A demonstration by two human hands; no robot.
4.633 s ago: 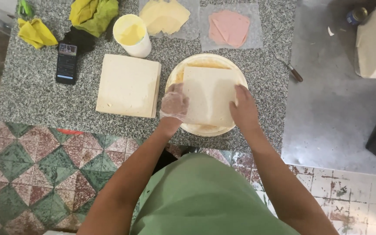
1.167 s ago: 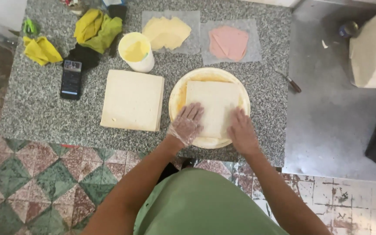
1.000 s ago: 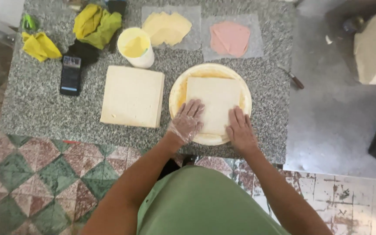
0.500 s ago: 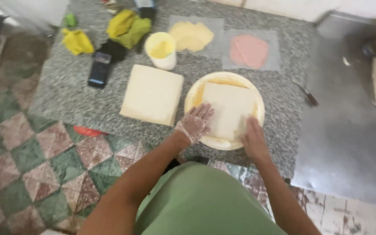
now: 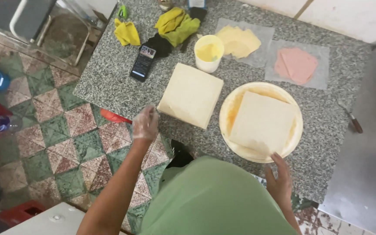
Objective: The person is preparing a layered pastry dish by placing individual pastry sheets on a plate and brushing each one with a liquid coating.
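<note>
Bread (image 5: 262, 124) sits on our plate (image 5: 229, 109); right hand (image 5: 279, 180) open, touching its rim, gloved left (image 5: 145, 124) loose, probably empty.

I saw a speckled granite counter (image 5: 109, 82) standing on a floor (image 5: 44, 130) of worn green-and-pink patterned tiles, evenly lit.

Near your counter's (image 5: 109, 82) far-left corner lies a dark phone (image 5: 142, 63), its lit rectangular screen facing up.
</note>
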